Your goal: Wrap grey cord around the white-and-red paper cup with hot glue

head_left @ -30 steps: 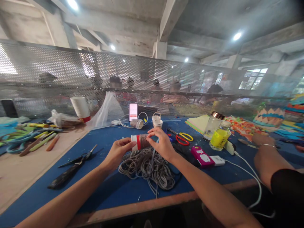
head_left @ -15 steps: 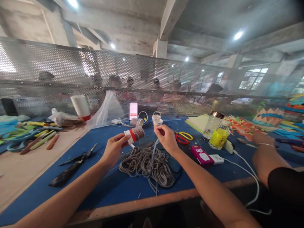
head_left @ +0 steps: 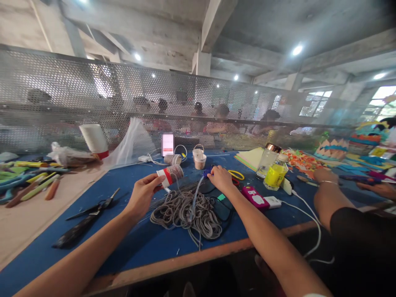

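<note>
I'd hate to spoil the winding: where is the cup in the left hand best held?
Probably by the white end of the cup, coming from the left, as the left hand does: the cup is turned sideways, that end toward the hand, while wound cord covers the other and might slip if pinched.

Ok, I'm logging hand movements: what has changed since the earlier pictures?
The right hand came away from the cord-wrapped cup and moved right, to a blue tool; whether it grips that is unclear. The left hand still holds the cup. The grey cord pile and black cutting tool stayed put.
</note>
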Motion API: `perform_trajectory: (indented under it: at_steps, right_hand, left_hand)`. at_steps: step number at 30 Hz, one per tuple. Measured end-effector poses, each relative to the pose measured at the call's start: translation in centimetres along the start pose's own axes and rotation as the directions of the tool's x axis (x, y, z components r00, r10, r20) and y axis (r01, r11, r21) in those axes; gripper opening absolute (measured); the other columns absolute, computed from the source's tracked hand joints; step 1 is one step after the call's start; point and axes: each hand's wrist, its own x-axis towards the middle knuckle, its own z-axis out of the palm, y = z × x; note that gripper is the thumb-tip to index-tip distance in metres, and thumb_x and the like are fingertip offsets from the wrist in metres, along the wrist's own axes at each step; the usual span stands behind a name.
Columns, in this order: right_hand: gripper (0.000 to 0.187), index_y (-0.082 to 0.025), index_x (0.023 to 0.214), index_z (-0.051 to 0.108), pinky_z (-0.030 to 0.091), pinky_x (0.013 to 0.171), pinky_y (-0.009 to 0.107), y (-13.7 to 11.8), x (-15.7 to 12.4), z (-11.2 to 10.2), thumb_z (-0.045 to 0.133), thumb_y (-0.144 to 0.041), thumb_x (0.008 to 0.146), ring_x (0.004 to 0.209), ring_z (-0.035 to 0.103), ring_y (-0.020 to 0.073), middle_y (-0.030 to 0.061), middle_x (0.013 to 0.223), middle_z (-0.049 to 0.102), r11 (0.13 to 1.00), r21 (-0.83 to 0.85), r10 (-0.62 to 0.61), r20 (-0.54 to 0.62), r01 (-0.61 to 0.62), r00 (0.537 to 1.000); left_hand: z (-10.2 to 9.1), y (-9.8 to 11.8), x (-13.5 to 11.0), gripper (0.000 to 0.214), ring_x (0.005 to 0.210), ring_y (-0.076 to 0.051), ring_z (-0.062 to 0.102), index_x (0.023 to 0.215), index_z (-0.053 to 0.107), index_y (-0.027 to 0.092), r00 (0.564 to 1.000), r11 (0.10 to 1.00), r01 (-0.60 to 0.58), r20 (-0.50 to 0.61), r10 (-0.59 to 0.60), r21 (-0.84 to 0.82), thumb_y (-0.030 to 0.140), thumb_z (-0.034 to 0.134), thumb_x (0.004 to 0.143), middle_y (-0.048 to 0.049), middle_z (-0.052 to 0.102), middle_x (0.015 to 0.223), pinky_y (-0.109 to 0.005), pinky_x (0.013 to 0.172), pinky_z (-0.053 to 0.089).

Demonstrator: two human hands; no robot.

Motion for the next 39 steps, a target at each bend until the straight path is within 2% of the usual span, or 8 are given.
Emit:
perform_trajectory:
  at_steps: [6,16,25,28,31,35,37,39]
  right_hand:
    - [0.029,-0.014,0.109,0.062,0.045,0.087,0.036,0.4,-0.1,0.5,0.057,-0.032,0.087,0.109,0.056,0.0285,0.0174,0.115,0.06,0.998,-0.06,-0.015,0.018,0.016,1.0]
    - [0.03,-0.008,0.11,0.059,0.045,0.088,0.039,0.8,0.5,2.4,0.058,-0.023,0.084,0.106,0.057,0.0301,0.0201,0.109,0.063,0.993,-0.113,-0.012,0.029,0.015,1.0]
    - [0.03,-0.01,0.112,0.057,0.044,0.087,0.04,0.1,0.1,1.1,0.053,-0.027,0.088,0.103,0.057,0.0292,0.0194,0.112,0.056,0.994,-0.11,-0.008,-0.06,0.001,0.998]
    - [0.031,-0.014,0.114,0.057,0.043,0.088,0.038,0.2,0.2,0.2,0.054,-0.028,0.087,0.102,0.058,0.0276,0.0162,0.112,0.057,0.999,-0.05,0.015,-0.133,-0.021,0.991]
    - [0.033,-0.016,0.116,0.058,0.044,0.085,0.034,0.3,0.5,-0.5,0.055,-0.032,0.088,0.098,0.061,0.0246,0.0134,0.111,0.06,0.987,0.155,0.08,-0.243,-0.043,0.967]
    - [0.034,-0.014,0.113,0.062,0.047,0.08,0.031,0.3,1.1,-1.0,0.051,-0.034,0.089,0.089,0.064,0.0223,0.0126,0.103,0.067,0.854,0.521,0.187,-0.315,0.005,0.931]
    - [0.036,-0.014,0.111,0.064,0.049,0.073,0.03,-0.1,1.2,-1.3,0.05,-0.037,0.088,0.075,0.064,0.0198,0.0094,0.091,0.069,0.696,0.715,0.212,-0.29,0.063,0.933]
    - [0.039,-0.015,0.108,0.065,0.05,0.062,0.028,-0.7,0.9,-1.7,0.052,-0.044,0.086,0.056,0.058,0.0156,0.003,0.072,0.066,0.487,0.867,0.191,-0.224,0.105,0.956]
  left_hand:
    - [0.2,0.1,-0.2,0.026,0.072,-0.015,0.063,0.083,0.076,0.016,1.0,1.0,-0.008,0.021,0.008,-0.006,0.038,0.077,0.069,-0.0041,0.073,0.08,-0.026,0.07,0.049]
    - [0.3,0.2,-0.3,0.023,0.071,-0.015,0.061,0.084,0.076,0.015,0.999,1.0,-0.003,0.042,0.004,-0.011,0.034,0.076,0.07,-0.0049,0.072,0.079,-0.026,0.069,0.05]
    - [0.3,0.3,-0.2,0.023,0.071,-0.015,0.062,0.083,0.075,0.015,0.999,0.999,-0.009,0.043,0.01,-0.037,0.034,0.076,0.07,-0.0041,0.072,0.079,-0.027,0.072,0.049]
    - [0.3,0.3,-0.2,0.024,0.073,-0.016,0.062,0.08,0.075,0.015,1.0,0.999,-0.014,0.025,0.015,-0.046,0.036,0.078,0.068,-0.0042,0.072,0.079,-0.027,0.072,0.049]
    - [0.2,0.1,0.0,0.025,0.074,-0.017,0.063,0.08,0.075,0.014,1.0,0.998,-0.021,0.012,0.021,-0.051,0.036,0.079,0.068,-0.0043,0.071,0.078,-0.028,0.073,0.05]
    - [0.0,-0.1,0.2,0.024,0.073,-0.016,0.062,0.081,0.076,0.014,1.0,0.999,-0.028,0.002,0.028,-0.046,0.034,0.078,0.069,-0.004,0.071,0.077,-0.027,0.074,0.05]
    - [0.0,-0.2,0.2,0.023,0.074,-0.016,0.062,0.082,0.076,0.014,1.0,0.999,-0.027,0.002,0.027,-0.042,0.034,0.077,0.07,-0.0039,0.071,0.078,-0.027,0.074,0.049]
    - [0.0,-0.2,0.2,0.023,0.075,-0.016,0.062,0.083,0.076,0.015,1.0,0.999,-0.021,0.001,0.021,-0.042,0.033,0.077,0.07,-0.0041,0.072,0.079,-0.027,0.075,0.049]
